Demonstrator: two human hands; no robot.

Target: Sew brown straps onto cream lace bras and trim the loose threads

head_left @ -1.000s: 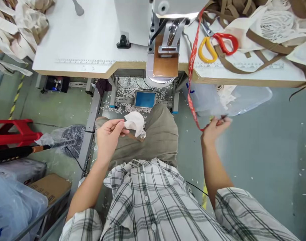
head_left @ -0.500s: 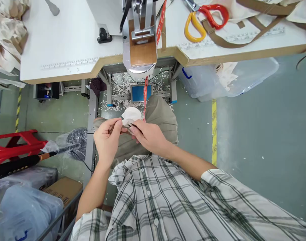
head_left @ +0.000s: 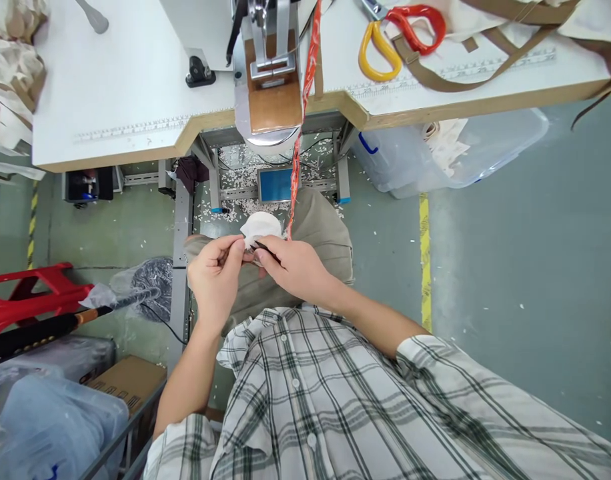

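Above my lap, my left hand [head_left: 215, 277] is closed in a pinch on the edge of a small white fabric piece [head_left: 261, 224]. Beside it, my right hand [head_left: 300, 267] is closed round what look like thread snips [head_left: 265, 249]; only their dark pointed tips show, at the fabric, and the rest is hidden in the palm. A red ribbon [head_left: 295, 170] runs from the sewing machine's side down to my right hand. The fingertips of both hands are close together at the fabric's lower edge.
The sewing machine [head_left: 273, 73] stands over the white table [head_left: 120, 80]. Scissors [head_left: 380, 57] and brown straps [head_left: 450, 83] lie on the right. Below is a clear plastic bin [head_left: 490, 157] with fabric. A red stool [head_left: 35, 293] and clear bins [head_left: 55, 420] are at left.
My right hand has come from the far right to the fabric, bringing the snips and drawing the red ribbon across. My left hand keeps its pinch. The view has shifted to the right.
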